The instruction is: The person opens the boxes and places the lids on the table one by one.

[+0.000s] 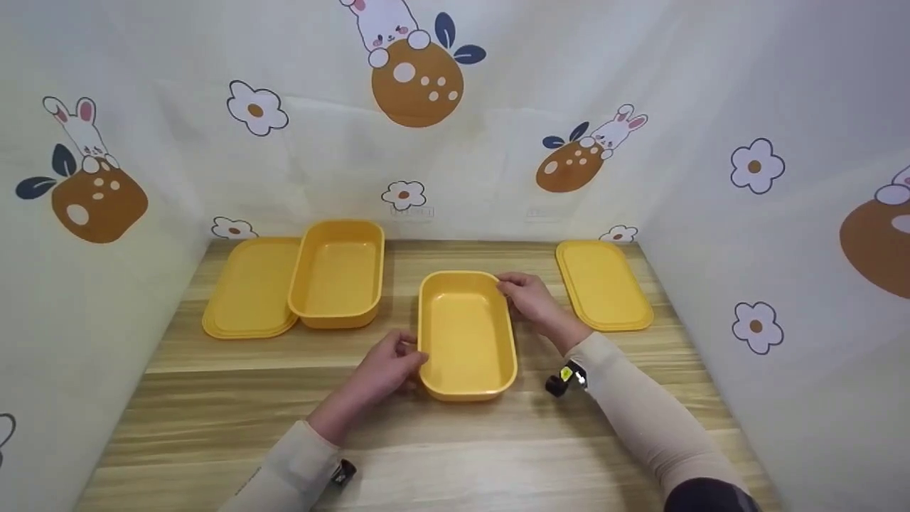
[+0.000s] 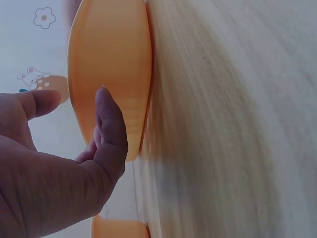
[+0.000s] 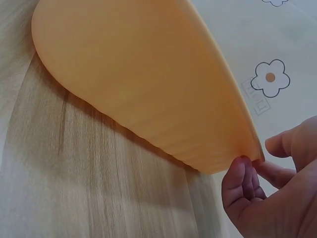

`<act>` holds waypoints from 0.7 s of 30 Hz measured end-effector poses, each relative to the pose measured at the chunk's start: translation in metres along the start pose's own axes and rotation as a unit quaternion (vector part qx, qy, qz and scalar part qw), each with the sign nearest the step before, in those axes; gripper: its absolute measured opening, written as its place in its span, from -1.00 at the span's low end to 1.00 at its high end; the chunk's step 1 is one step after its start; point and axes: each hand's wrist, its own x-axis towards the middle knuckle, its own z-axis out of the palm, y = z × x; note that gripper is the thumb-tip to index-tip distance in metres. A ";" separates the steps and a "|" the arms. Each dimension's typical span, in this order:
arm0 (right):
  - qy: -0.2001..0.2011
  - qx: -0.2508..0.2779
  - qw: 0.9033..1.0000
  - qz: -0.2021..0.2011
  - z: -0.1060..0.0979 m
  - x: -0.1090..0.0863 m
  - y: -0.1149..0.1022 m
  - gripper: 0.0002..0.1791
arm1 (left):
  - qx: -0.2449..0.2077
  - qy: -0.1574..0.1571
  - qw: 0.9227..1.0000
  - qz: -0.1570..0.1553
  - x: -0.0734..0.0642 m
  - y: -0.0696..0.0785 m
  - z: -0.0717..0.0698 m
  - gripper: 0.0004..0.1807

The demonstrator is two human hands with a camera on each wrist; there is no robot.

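Observation:
A yellow rectangular container [image 1: 468,345] with rounded corners stands upright on the wooden table between both hands; its inside holds nothing. My left hand [image 1: 387,366] is at its near left side, with the thumb at the rim and bent fingers against the outer wall [image 2: 111,59]. At the far right corner, my right hand [image 1: 534,302] grips the rim; in the right wrist view its fingertips [image 3: 237,173] tuck beneath the rim, with the thumb on the other side. A second yellow container [image 1: 345,274] stands behind on the left, partly covering a yellow lid [image 1: 252,291].
Another yellow lid [image 1: 604,286] lies flat at the right rear of the table [image 1: 234,419]. Pale cloth walls [image 1: 320,156] printed with rabbits and flowers enclose the back and both sides.

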 end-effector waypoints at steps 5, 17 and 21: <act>0.003 0.012 1.000 -0.002 0.000 0.001 0.001 -0.62 | -0.008 -0.005 1.000 -0.002 0.000 0.001 0.000 -0.56; -0.023 0.081 0.996 0.021 -0.004 0.005 0.003 -0.64 | -0.084 -0.024 0.996 -0.005 0.004 0.001 -0.001 -0.46; -0.014 0.089 0.996 0.015 -0.002 0.006 0.007 -0.66 | -0.089 -0.029 0.996 -0.010 0.005 0.000 -0.001 -0.40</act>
